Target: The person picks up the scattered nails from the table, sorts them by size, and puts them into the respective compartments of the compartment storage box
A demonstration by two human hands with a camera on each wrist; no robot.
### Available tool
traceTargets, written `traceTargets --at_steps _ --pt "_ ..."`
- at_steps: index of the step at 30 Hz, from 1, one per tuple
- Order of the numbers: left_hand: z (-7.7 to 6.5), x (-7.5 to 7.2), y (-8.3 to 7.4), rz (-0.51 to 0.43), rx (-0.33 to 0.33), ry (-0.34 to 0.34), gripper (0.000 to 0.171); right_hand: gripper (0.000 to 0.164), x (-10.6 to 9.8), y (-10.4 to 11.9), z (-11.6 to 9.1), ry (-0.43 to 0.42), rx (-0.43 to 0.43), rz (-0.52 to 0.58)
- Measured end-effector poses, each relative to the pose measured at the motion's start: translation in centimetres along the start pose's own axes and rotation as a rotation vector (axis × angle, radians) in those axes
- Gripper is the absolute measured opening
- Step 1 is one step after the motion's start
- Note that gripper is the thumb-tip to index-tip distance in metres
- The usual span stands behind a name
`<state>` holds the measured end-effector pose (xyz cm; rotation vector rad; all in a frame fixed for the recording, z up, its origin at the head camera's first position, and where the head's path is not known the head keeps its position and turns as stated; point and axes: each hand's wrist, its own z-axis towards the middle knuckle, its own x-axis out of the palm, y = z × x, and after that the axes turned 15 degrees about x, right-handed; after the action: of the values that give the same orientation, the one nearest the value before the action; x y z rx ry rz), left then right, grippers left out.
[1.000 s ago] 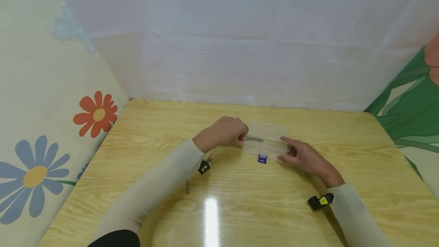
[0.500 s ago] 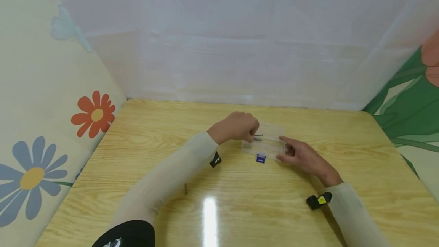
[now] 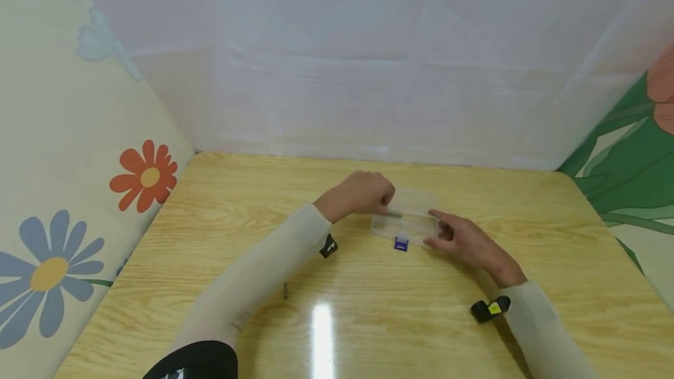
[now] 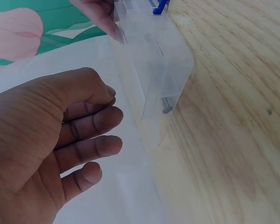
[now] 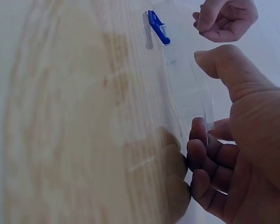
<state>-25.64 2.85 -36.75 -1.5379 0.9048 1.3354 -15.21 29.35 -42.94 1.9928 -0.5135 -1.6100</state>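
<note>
A clear plastic box (image 3: 408, 226) with a blue latch (image 3: 401, 244) lies on the table, its clear lid (image 3: 416, 199) folded back. Inside it are grey nails (image 3: 394, 214); the left wrist view shows one flat nail head (image 4: 167, 108) through the wall. My left hand (image 3: 363, 193) hovers over the box's left end. Its fingers are loosely curled, thumb near the index finger, with nothing visible between them. With thumb and fingers, my right hand (image 3: 468, 243) holds the box's right end, the thumb at the near side.
A single nail (image 3: 286, 290) lies on the wooden table (image 3: 379, 320) beside the left forearm. Black straps with cameras (image 3: 489, 309) sit at the wrists. White cloth (image 3: 342, 75) hangs behind the table, with flower-printed cloth at both sides.
My left hand has moved right over the box, and the nail seen at its fingertips half a second ago no longer shows there. The right hand stays on the box.
</note>
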Motion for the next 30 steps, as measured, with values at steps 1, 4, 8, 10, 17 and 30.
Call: traceTargets --at_steps 1,4,8,10,17,30 --pt "-0.3 0.1 0.1 0.000 0.005 -0.008 0.020 0.070 0.0 0.0 0.0 0.002 0.001 0.000" --pt "-1.4 0.2 0.3 0.000 0.015 -0.032 0.016 0.071 0.0 -0.2 -0.1 0.007 0.006 -0.001" --pt "-3.1 0.1 0.5 -0.017 0.012 -0.057 0.013 0.073 -0.1 -0.3 -0.2 0.016 0.005 -0.001" --pt "-4.1 -0.1 0.4 -0.024 0.002 -0.068 0.012 0.074 -0.2 -0.4 -0.3 0.018 0.006 0.000" --pt "-7.7 -0.4 0.2 -0.052 -0.050 -0.092 0.010 0.073 -0.1 -0.3 -0.2 0.012 0.010 -0.007" --pt "-13.6 0.8 -0.6 -0.055 -0.088 -0.084 0.009 0.072 0.0 -0.2 -0.4 0.010 0.008 -0.009"
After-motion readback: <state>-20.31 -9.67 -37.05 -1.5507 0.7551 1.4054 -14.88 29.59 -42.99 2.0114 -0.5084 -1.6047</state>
